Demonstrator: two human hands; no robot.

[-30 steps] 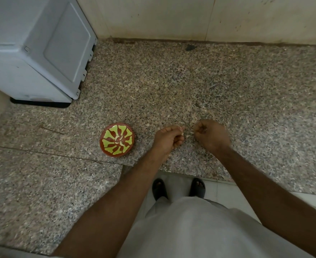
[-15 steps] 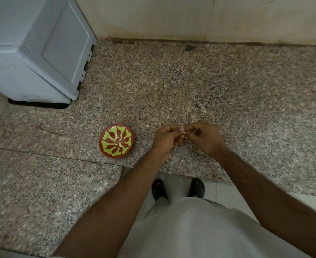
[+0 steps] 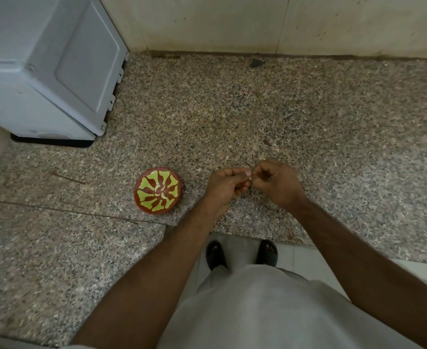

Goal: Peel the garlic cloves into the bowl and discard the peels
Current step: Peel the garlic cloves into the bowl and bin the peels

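Since 1 second ago the 2 hands have been brought together, and the gap between them is closed. A garlic clove (image 3: 249, 174) is pinched at the fingertips of the left hand (image 3: 226, 185), while the right hand (image 3: 275, 183) is curled against it, probably so that the skin can be pulled off; how much skin is left cannot be told. Both hands are held over the bench (image 3: 257, 109), just right of the bowl (image 3: 157, 189). A few pale peeled cloves (image 3: 161, 192) are seen in the bowl, which is kept near for an easy drop.
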